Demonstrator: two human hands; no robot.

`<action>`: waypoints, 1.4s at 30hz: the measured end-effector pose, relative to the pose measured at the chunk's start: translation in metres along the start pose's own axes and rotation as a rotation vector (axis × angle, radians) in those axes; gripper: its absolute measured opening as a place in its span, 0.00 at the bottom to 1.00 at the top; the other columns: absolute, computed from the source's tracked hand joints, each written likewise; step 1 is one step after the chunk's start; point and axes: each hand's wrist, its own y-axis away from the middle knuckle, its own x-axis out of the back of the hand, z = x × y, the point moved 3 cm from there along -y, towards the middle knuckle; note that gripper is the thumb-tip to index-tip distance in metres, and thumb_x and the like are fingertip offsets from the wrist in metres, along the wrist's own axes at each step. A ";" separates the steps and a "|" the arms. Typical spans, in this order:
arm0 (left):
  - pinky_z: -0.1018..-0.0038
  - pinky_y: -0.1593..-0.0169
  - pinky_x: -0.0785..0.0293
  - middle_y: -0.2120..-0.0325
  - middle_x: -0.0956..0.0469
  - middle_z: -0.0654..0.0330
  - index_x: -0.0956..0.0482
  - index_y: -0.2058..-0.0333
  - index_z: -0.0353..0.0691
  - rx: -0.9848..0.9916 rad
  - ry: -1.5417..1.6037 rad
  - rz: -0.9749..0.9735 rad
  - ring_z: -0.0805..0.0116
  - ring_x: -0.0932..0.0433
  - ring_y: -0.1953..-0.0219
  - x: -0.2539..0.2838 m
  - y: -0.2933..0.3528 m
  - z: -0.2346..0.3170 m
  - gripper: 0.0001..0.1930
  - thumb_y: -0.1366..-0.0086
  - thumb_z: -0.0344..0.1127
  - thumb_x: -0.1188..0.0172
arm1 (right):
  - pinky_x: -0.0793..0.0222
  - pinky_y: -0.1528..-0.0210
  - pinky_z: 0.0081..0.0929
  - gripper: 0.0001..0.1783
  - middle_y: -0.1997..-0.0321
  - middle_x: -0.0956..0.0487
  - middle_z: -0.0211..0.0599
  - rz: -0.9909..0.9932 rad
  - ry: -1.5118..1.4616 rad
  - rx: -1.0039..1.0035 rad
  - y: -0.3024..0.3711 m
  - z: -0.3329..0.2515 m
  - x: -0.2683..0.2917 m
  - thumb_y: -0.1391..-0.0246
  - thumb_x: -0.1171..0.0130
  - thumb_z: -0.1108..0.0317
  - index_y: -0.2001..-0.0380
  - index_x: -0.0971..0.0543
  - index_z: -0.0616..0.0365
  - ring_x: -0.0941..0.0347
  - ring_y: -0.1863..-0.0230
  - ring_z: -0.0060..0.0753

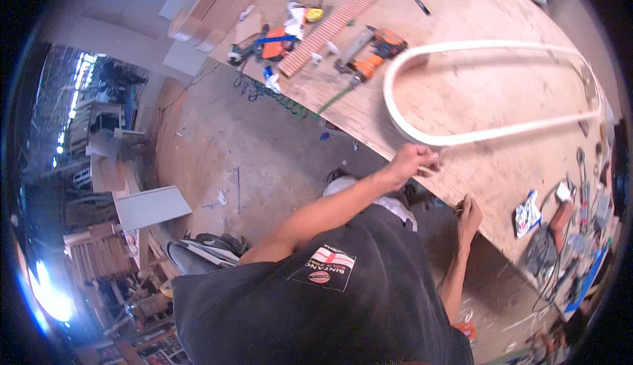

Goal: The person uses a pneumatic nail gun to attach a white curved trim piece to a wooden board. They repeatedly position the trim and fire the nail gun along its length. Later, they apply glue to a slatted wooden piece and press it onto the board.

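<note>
Pale hoop (488, 133) | long axis left-right | right end hazy | left fingers (428, 156), right fingers (467, 204) curled, I can't tell if holding

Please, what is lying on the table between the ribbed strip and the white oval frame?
An orange power tool lies between the ribbed strip and the frame, with small white pieces nearer the strip. The head view shows this.

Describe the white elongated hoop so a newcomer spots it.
Find the pale plywood-topped workbench. Beyond the person's bare left hand lies the white elongated hoop with rounded ends. Its large loop dwarfs the compact orange-and-black power tool beside it.
</note>
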 end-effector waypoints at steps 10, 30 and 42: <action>0.75 0.73 0.26 0.82 0.25 0.66 0.24 0.78 0.41 -0.276 0.085 0.276 0.76 0.24 0.79 0.173 0.067 0.011 0.27 0.25 0.55 0.43 | 0.25 0.49 0.30 0.15 0.59 0.14 0.45 -0.175 -0.278 0.343 0.031 -0.212 -0.147 0.42 0.33 0.70 0.54 0.15 0.68 0.18 0.57 0.33; 0.69 0.70 0.23 0.70 0.21 0.61 0.19 0.58 0.38 0.001 0.634 1.284 0.68 0.20 0.69 0.612 0.305 -0.289 0.20 0.31 0.52 0.35 | 0.26 0.61 0.39 0.19 0.68 0.19 0.49 -0.322 0.189 0.761 0.090 -0.504 -0.380 0.42 0.33 0.70 0.47 0.20 0.55 0.19 0.66 0.49; 0.70 0.69 0.24 0.67 0.20 0.58 0.20 0.53 0.36 0.292 0.390 1.286 0.63 0.20 0.70 0.609 0.349 -0.342 0.12 0.34 0.33 0.40 | 0.31 0.69 0.33 0.12 0.75 0.19 0.41 0.315 0.123 0.841 -0.221 -0.577 -0.282 0.36 0.38 0.65 0.52 0.14 0.54 0.25 0.75 0.28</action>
